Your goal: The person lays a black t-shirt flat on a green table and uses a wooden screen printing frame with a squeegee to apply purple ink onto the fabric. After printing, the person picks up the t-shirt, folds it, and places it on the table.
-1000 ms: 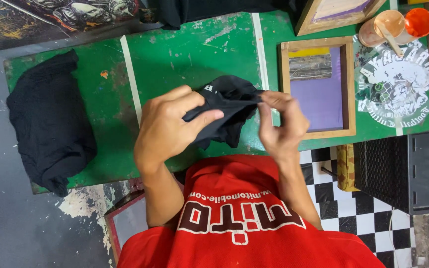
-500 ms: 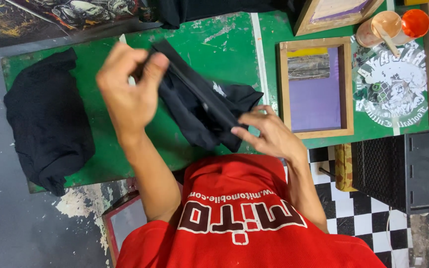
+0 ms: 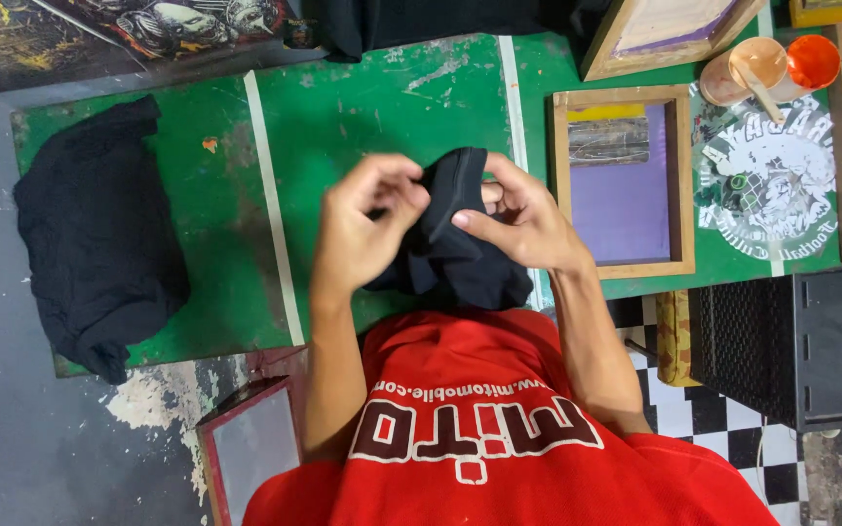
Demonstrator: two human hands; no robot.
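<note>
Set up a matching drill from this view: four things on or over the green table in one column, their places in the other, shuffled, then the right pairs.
Things:
1. black garment
2. pile of black cloth
3. wooden frame with purple screen
4. orange lid

Places:
A. far right top corner, beside a cup with a stick
B. left end of the green table
C. gripped between the left hand and right hand
D. flat on the table, right of the hands

Pairs: 1-C, 2-B, 3-D, 4-A
</note>
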